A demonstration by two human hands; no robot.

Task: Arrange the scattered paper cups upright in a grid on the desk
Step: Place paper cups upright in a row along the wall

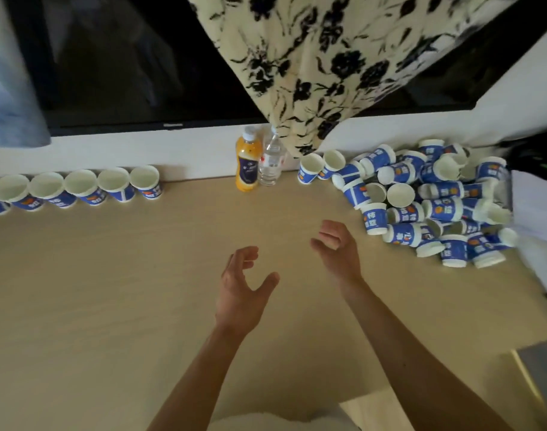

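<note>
View from above of a pale wooden bench [110, 290], with two bare forearms reaching in from the bottom of the frame.

The left hand [244, 284] and right hand [337, 247] both hover above the middle of the bench. Both are empty, with fingers loosely curled and thumbs spread, grasping nothing.

At the middle left of the frame, a row of upright blue-and-white paper cups [79, 189] stands side by side along the white back wall. The leftmost cup is cut off by the frame edge.

At the middle right lies the heap of scattered paper cups [437, 200]. Most are on their sides and some are stacked on others. At this distance it is hard to say which of them stand upright and which are inverted.

Two more upright cups [322, 168] stand at the heap's left edge.

Between the row and the heap, against the wall, stand an orange juice bottle [248, 163] and a clear water bottle [270, 163], touching. A floral curtain [328, 57] hangs over a dark screen [141, 57] above them.

The step in hand looks like a reach between placements, with one grid row laid and most cups unsorted. The next move likely calls for the right hand to go to the heap's near edge, take a cup by its wall and turn it mouth-up. The cup would then be set in line with the row.
</note>
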